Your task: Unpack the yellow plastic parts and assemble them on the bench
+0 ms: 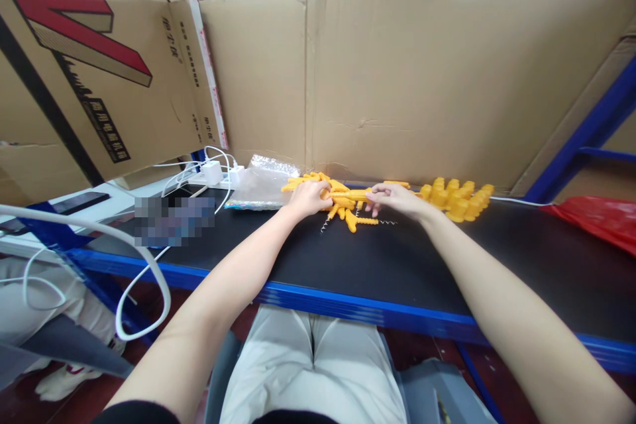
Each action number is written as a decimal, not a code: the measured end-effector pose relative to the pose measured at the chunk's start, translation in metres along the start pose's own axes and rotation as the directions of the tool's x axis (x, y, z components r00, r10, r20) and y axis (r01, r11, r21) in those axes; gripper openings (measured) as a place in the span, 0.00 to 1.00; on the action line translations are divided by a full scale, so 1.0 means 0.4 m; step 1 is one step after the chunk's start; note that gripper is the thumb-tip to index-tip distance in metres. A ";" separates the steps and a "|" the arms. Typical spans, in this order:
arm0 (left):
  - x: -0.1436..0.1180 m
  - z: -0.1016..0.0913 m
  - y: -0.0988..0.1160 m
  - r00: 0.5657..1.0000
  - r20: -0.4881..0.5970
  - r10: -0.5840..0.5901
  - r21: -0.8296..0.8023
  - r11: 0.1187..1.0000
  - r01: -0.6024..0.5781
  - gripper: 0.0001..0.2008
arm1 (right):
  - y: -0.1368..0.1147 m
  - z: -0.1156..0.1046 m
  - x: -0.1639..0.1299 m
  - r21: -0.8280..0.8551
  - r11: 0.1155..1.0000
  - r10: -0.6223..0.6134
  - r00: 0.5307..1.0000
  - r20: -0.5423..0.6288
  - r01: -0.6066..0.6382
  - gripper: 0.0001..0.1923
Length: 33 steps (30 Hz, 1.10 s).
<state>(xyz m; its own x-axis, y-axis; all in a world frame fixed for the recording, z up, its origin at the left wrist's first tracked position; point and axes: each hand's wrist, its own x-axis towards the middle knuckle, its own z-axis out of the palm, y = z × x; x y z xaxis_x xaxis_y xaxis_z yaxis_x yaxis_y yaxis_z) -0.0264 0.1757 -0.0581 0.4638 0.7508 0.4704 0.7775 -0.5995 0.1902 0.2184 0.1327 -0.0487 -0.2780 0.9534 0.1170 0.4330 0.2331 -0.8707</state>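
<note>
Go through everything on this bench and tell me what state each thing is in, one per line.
left hand: resting on the loose yellow pieces
right hand: pinching one yellow piece
stacked yellow pieces: grouped, untouched
metal springs: loose on the black bench top
clear plastic bag: crumpled
white charger: plugged in

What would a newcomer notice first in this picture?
The bright yellow parts heaped mid-bench on the black mat, with the left hand and right hand both holding one piece above them. A neater yellow stack sits to the right, against the cardboard wall.
</note>
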 end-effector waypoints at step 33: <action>0.001 0.008 0.016 0.997 -0.072 -0.010 0.053 0.998 0.014 0.13 | -0.003 0.002 0.002 0.025 0.999 -0.020 0.998 -0.053 0.022 0.25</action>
<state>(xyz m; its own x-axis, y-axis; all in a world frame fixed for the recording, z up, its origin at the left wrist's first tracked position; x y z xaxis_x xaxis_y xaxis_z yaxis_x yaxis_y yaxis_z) -0.0198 0.1730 -0.0594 0.4240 0.7351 0.5290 0.8054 -0.5732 0.1510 0.2169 0.1332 -0.0481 -0.2409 0.9573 0.1598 0.4055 0.2489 -0.8795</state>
